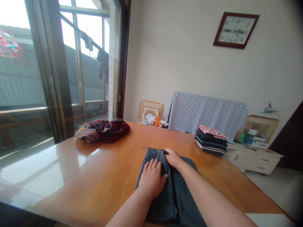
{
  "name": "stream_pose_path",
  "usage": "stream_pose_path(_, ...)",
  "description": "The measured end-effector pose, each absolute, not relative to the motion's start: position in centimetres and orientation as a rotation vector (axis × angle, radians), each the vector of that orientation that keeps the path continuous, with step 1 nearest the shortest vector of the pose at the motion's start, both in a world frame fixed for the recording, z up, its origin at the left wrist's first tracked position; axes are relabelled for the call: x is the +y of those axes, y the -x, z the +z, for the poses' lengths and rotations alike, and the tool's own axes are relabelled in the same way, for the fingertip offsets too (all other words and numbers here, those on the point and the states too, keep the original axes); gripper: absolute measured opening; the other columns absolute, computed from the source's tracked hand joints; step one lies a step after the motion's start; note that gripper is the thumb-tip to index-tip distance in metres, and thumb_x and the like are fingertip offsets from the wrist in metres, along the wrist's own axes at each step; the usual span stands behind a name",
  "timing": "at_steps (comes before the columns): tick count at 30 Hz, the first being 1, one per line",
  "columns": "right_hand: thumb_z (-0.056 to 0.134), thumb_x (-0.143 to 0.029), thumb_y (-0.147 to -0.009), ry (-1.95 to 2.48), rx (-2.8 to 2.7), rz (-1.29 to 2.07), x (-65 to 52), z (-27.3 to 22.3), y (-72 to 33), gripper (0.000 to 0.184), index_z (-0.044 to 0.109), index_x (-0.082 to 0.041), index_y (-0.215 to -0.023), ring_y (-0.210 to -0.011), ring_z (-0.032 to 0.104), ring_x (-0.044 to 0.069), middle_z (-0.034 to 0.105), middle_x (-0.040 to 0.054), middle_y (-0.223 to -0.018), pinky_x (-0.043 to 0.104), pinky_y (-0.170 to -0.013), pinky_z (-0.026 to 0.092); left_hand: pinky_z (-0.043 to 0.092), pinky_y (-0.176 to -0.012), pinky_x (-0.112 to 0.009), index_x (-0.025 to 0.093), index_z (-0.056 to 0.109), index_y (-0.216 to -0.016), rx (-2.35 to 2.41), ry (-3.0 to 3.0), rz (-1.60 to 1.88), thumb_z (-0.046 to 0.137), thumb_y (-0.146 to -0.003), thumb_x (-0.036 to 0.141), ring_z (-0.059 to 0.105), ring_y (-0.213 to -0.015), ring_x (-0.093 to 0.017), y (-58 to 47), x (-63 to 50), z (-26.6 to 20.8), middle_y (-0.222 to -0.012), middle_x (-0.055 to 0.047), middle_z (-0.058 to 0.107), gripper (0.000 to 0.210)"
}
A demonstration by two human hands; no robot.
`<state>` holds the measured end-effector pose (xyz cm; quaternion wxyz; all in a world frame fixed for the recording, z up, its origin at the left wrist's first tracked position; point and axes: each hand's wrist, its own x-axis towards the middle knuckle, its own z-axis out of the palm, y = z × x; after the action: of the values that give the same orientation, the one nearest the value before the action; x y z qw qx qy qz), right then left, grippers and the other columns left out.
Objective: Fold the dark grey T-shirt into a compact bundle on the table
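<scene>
A dark grey-blue garment (169,198) lies partly folded on the wooden table in front of me; its exact kind I cannot make out. My left hand (152,178) rests flat on its left folded layer, fingers stretched out and a little apart. Beside it, my right hand (172,157) is closed on the far edge of the folded layer, with the fingertips partly hidden. A seam or gap runs down the cloth between the two layers. Both forearms cover part of the garment.
Crumpled striped and maroon clothes (103,130) lie at the table's far left. A stack of folded clothes (211,142) stands near the right edge of the table (113,176). Behind are a bench-like shape under a dotted cloth (205,110) and a white cabinet (255,157).
</scene>
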<state>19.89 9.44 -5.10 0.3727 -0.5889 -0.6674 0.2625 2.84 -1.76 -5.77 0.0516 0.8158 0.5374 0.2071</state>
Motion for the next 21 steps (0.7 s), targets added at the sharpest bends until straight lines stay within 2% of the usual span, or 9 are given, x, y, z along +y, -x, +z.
stream_pose_path(2, 0.067, -0.026, -0.079, 1.553, -1.719, 0.628, 9.6, -4.9, -20.0, 0.008, 0.071, -0.021, -0.075, -0.078, 0.063, 0.019, 0.073, 0.0003, -0.075, 0.024, -0.072, 0.046, 0.019, -0.123, -0.052, 0.017, 0.048, -0.149, 1.640, -2.483, 0.637, 0.034, -0.095, 0.057, 0.027, -0.151, -0.032, -2.8, -1.7, -5.8, -0.158, -0.011, 0.042, 0.068)
stream_pose_path(8, 0.064, -0.024, -0.081, 1.698, -1.640, 0.456, 9.5, -3.7, -21.0, 0.010, 0.072, -0.026, -0.076, -0.095, 0.064, 0.021, 0.074, 0.0032, -0.087, 0.024, -0.077, 0.042, 0.018, -0.124, -0.053, 0.020, 0.050, -0.147, 1.628, -2.495, 0.643, 0.034, -0.095, 0.057, 0.027, -0.150, -0.031, -2.8, -1.6, -5.9, -0.158, -0.010, 0.042, 0.066)
stream_pose_path(14, 0.060, -0.030, -0.088, 1.797, -1.614, 0.340, 8.7, -3.5, -22.4, 0.021, 0.068, -0.025, -0.069, -0.088, 0.063, 0.023, 0.070, 0.0067, -0.078, 0.028, -0.073, 0.041, 0.015, -0.123, -0.057, 0.021, 0.052, -0.146, 1.614, -2.506, 0.643, 0.034, -0.094, 0.062, 0.028, -0.150, -0.033, -2.8, -1.7, -5.7, -0.157, -0.011, 0.044, 0.068)
stream_pose_path(17, 0.055, -0.031, -0.092, 1.766, -1.638, 0.283, 8.5, -3.0, -22.2, 0.020, 0.071, -0.025, -0.082, -0.096, 0.063, 0.024, 0.072, 0.0081, -0.090, 0.029, -0.078, 0.042, 0.014, -0.123, -0.058, 0.023, 0.053, -0.145, 1.612, -2.507, 0.640, 0.034, -0.094, 0.063, 0.028, -0.150, -0.033, -2.8, -1.8, -5.6, -0.156, -0.011, 0.045, 0.068)
stream_pose_path(21, 0.052, -0.033, -0.096, 1.650, -1.757, 0.237, 7.6, -3.1, -20.6, 0.023, 0.072, -0.029, -0.107, -0.120, 0.058, 0.024, 0.071, 0.0070, -0.120, 0.032, -0.101, 0.038, 0.013, -0.123, -0.058, 0.023, 0.053, -0.146, 1.604, -2.509, 0.639, 0.034, -0.094, 0.064, 0.027, -0.150, -0.033, -2.8, -1.8, -5.6, -0.156, -0.010, 0.044, 0.068)
